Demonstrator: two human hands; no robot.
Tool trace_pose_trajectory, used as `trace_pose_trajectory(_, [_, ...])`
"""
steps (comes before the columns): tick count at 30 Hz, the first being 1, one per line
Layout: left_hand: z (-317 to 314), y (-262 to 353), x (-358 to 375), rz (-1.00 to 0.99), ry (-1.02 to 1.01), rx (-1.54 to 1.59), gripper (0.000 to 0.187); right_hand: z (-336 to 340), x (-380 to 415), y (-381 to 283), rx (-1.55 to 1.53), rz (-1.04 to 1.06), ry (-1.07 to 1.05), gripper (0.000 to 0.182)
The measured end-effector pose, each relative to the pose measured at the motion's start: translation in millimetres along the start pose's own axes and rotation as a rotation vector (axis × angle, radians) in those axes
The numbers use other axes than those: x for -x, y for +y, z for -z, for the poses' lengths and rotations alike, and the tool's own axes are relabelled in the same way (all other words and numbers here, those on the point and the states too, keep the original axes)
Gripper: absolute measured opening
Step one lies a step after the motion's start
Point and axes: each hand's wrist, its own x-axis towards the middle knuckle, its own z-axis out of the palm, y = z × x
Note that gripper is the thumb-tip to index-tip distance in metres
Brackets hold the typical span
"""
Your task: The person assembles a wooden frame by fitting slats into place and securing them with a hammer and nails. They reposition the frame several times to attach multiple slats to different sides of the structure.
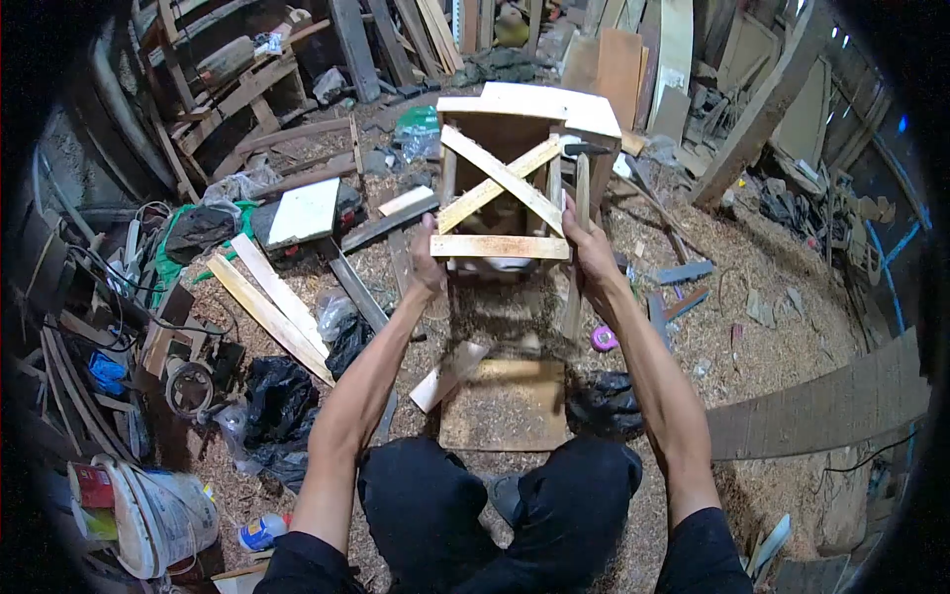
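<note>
From the head camera, the wooden stool frame [503,183] is held up over the sawdust floor [772,287]. The left hand [427,259] and right hand [588,247] each grip an end of its near rail, probably tightly. Best keep both grips level so the cross-braces stay square.

I see a pale tan stool [505,178] with yellowish crossed slats, black trousers [495,515], and a pink tape roll [604,339].

woodworking shop: planks [269,315], sawdust floor [762,287]
</note>
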Motion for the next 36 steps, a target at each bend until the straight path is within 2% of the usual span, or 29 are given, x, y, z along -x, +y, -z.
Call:
trace_pose_trajectory(2, [-38.9, 37.7, 9.9, -0.109, 0.068, 0.000, 0.054, 10.4, -22.3, 3.7, 0.019, -0.051, -0.014, 0.052])
trace_pose_trajectory(4, [-42.3, 58.1, -9.6, -0.091, -0.083, 0.092, 0.061, 14.1, -38.6, -9.8, 0.097, 0.141, -0.055, 0.052])
trace_pose_trajectory(5, [-45.2, 73.6, -8.8, -0.072, -0.108, 0.028, 0.067, 26.1, -38.2, -9.8, 0.015, -0.005, -0.065, 0.052])
trace_pose_trajectory(6, [-56.2, 99.3, -4.3, -0.115, -0.223, -0.050, 0.066, 21.2, -16.9, -43.4, -0.070, -0.154, -0.074, 0.053])
trace_pose_trajectory(7, [-47.8, 104.7, -17.8, -0.191, -0.282, -0.264, 0.063, 18.5, -8.6, -58.7, -0.141, -0.166, -0.059, 0.051])
trace_pose_trajectory(8, [-40.4, 110.0, -28.9, -0.275, -0.342, -0.477, 0.062, 37.2, -24.6, -44.8, -0.112, -0.209, -0.104, 0.049])
trace_pose_trajectory(10, [-62.3, 134.3, -13.4, -0.285, -0.350, -0.508, 0.058, 24.1, -0.6, -77.1, -0.171, -0.213, -0.131, 0.048])
trace_pose_trajectory(12, [-69.4, 139.5, -16.8, 0.036, -0.206, -0.423, 0.057, 25.3, -1.6, -73.0, -0.165, -0.237, -0.131, 0.048])
trace_pose_trajectory(13, [-68.7, 131.3, -24.5, 0.124, -0.133, -0.400, 0.058, 27.3, -2.1, -68.0, -0.154, -0.265, -0.124, 0.047])
trace_pose_trajectory(17, [-49.7, 87.0, -41.1, 0.290, -0.104, -0.380, 0.062, 23.6, -9.9, -39.3, -0.114, -0.283, -0.131, 0.041])
trace_pose_trajectory(18, [-44.0, 74.6, -44.4, 0.289, -0.107, -0.379, 0.062, 14.9, -3.4, -41.5, -0.121, -0.320, -0.065, 0.037])
trace_pose_trajectory(20, [-33.1, 53.6, -44.6, 0.420, -0.176, -0.301, 0.065, 21.3, -26.4, 1.8, -0.145, -0.291, -0.076, 0.043])
trace_pose_trajectory(21, [-33.4, 42.1, -44.3, 0.436, -0.095, -0.340, 0.066, 23.1, -26.8, 8.5, -0.167, -0.272, -0.121, 0.050])
trace_pose_trajectory(25, [-18.2, 11.0, -57.6, 0.476, -0.121, -0.351, 0.061, 22.4, -36.5, 36.5, -0.101, -0.324, -0.025, 0.041])
trace_pose_trajectory(26, [-8.8, 4.4, -57.5, 0.477, -0.187, -0.304, 0.061, 22.9, -40.2, 42.0, -0.097, -0.337, -0.029, 0.041])
trace_pose_trajectory(27, [-1.8, 1.1, -51.7, 0.482, -0.252, -0.259, 0.062, 20.8, -40.0, 43.6, 0.123, -0.284, 0.027, 0.042])
trace_pose_trajectory(28, [-0.2, 3.8, -39.1, 0.485, -0.235, -0.353, 0.065, 19.4, -43.2, 44.1, 0.340, -0.219, 0.082, 0.042])
trace_pose_trajectory(29, [8.9, 2.2, -22.4, 0.378, -0.233, -0.588, 0.068, 39.3, -68.6, 94.5, 0.502, -0.084, 0.115, 0.040])
trace_pose_trajectory(30, [21.8, 0.2, -2.1, 0.266, -0.233, -0.819, 0.071, 38.7, -64.5, 90.3, 0.501, -0.090, 0.117, 0.040])
trace_pose_trajectory(32, [29.4, 36.7, 54.9, 0.509, -0.312, -0.825, 0.076, 35.6, -50.5, 72.6, 0.067, -0.290, 0.214, 0.040])
trace_pose_trajectory(33, [35.8, 48.6, 77.1, 0.520, -0.370, -0.804, 0.079, 37.3, -52.4, 74.4, -0.010, -0.310, 0.204, 0.038])
trace_pose_trajectory(34, [39.0, 57.2, 100.1, 0.541, -0.427, -0.781, 0.081, 45.1, -59.9, 84.4, -0.012, -0.324, 0.202, 0.038])
trace_pose_trajectory(36, [32.7, 79.2, 133.3, 0.700, -0.435, -0.860, 0.089, 60.8, -84.2, 106.0, 0.274, -0.235, 0.078, 0.038])
